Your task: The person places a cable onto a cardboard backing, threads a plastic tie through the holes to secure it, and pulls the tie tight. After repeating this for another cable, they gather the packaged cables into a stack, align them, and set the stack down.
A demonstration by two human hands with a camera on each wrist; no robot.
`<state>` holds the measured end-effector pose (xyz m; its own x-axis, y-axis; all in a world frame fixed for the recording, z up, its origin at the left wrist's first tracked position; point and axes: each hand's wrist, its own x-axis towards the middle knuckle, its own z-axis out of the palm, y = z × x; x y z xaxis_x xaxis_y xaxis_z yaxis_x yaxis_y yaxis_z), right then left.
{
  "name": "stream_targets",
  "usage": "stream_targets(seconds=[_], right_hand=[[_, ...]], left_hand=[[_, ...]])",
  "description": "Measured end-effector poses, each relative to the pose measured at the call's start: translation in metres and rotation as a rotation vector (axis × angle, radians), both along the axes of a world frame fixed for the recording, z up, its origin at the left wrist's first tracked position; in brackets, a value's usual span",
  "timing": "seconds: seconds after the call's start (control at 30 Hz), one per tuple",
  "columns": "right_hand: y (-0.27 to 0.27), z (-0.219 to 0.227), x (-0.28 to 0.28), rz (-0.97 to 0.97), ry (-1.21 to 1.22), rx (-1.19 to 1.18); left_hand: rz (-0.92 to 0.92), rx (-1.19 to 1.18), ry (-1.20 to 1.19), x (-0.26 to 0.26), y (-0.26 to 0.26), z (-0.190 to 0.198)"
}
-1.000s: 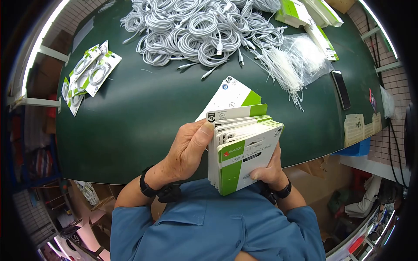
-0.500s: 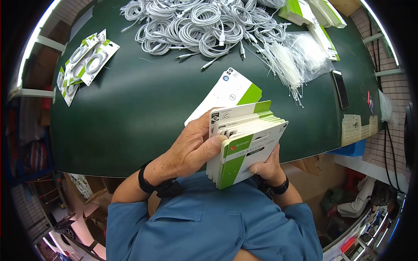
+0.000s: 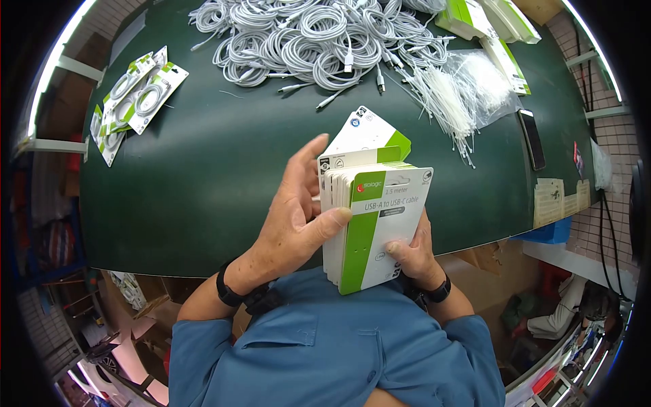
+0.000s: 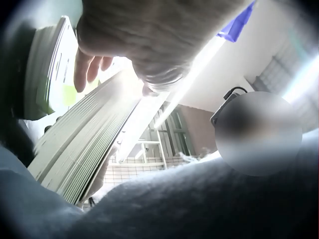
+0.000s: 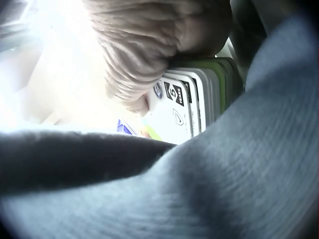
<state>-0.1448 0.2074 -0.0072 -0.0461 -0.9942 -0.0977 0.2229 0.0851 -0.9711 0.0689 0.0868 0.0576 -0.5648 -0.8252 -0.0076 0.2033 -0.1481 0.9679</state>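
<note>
My right hand (image 3: pixel 415 258) grips a thick stack of white-and-green cable packaging cards (image 3: pixel 390 224), thumb across the front card and fingers behind. The front card reads "USB-A to USB-C cable". My left hand (image 3: pixel 295 210) is at the stack's left side, thumb tip at the front card's edge and the other fingers extended. In the left wrist view those fingers (image 4: pixel 93 69) reach past the layered card edges (image 4: pixel 94 134). One card at the back of the stack stands higher than the rest. Beyond it, more cards (image 3: pixel 366 127) lie in a pile on the green table.
A heap of coiled white cables (image 3: pixel 325 41) covers the far side of the table (image 3: pixel 203 169). White zip ties (image 3: pixel 444 102) spill from a clear bag, near a phone (image 3: pixel 531 139). Packaged cables (image 3: pixel 139 95) lie at the left, and green-and-white boxes (image 3: pixel 485 24) at the back right.
My left hand has let go of the rear card's corner, its thumb moving to the front card's edge and its fingers spreading. The stack has straightened, its cards closer together.
</note>
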Motion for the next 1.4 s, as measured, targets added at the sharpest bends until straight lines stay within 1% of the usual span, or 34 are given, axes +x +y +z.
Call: stream_targets(seconds=[0.03, 0.13, 0.17, 0.27, 0.3, 0.4, 0.53, 0.63, 0.73, 0.83, 0.93, 1.07, 1.17, 1.27, 1.33, 1.4], right_hand=[[-0.001, 0.001, 0.001, -0.013, -0.003, 0.016], [-0.002, 0.003, 0.001, -0.012, 0.005, 0.030], [-0.003, 0.004, 0.002, -0.009, 0.005, 0.022], [-0.005, 0.006, 0.004, -0.004, 0.010, 0.007], [-0.005, 0.005, 0.003, -0.002, 0.019, 0.008], [-0.006, 0.009, 0.004, 0.009, 0.022, 0.008], [-0.005, 0.008, 0.003, 0.024, -0.013, 0.012], [-0.005, 0.012, 0.004, 0.046, -0.007, 0.031], [-0.008, 0.017, 0.005, 0.050, -0.010, 0.022], [-0.010, 0.015, 0.006, 0.082, -0.025, -0.012], [-0.012, 0.014, 0.007, 0.101, -0.008, -0.029], [-0.013, 0.010, 0.007, 0.084, -0.009, -0.054], [-0.013, 0.011, 0.005, 0.065, 0.016, -0.073], [-0.012, 0.014, 0.006, 0.044, 0.044, -0.064], [-0.011, 0.014, 0.006, 0.051, 0.083, -0.043], [-0.011, 0.012, 0.006, 0.046, 0.063, -0.046]], left_hand=[[0.047, -0.046, -0.017, 0.001, -0.002, 0.000], [0.160, -0.469, -0.266, 0.016, -0.022, 0.015], [0.162, -0.553, -0.376, 0.018, -0.025, 0.026], [0.018, -0.856, -0.563, 0.015, -0.031, 0.050], [0.051, -0.975, -0.540, 0.008, -0.031, 0.049], [0.029, -0.994, -0.642, -0.001, -0.022, 0.056], [0.014, -0.987, -0.693, -0.003, -0.021, 0.055], [-0.023, -0.827, -0.687, -0.001, -0.014, 0.054], [-0.058, -0.466, -0.576, 0.004, -0.006, 0.042], [-0.026, -0.129, -0.439, 0.009, -0.002, 0.042], [0.024, -0.047, -0.351, 0.017, 0.001, 0.034], [0.006, 0.043, -0.244, 0.026, -0.001, 0.029], [0.008, 0.140, -0.216, 0.036, -0.004, 0.021], [-0.007, 0.090, -0.203, 0.035, -0.006, 0.017], [0.011, 0.072, -0.199, 0.031, -0.006, 0.016], [0.037, 0.034, -0.217, 0.028, -0.004, 0.018]])
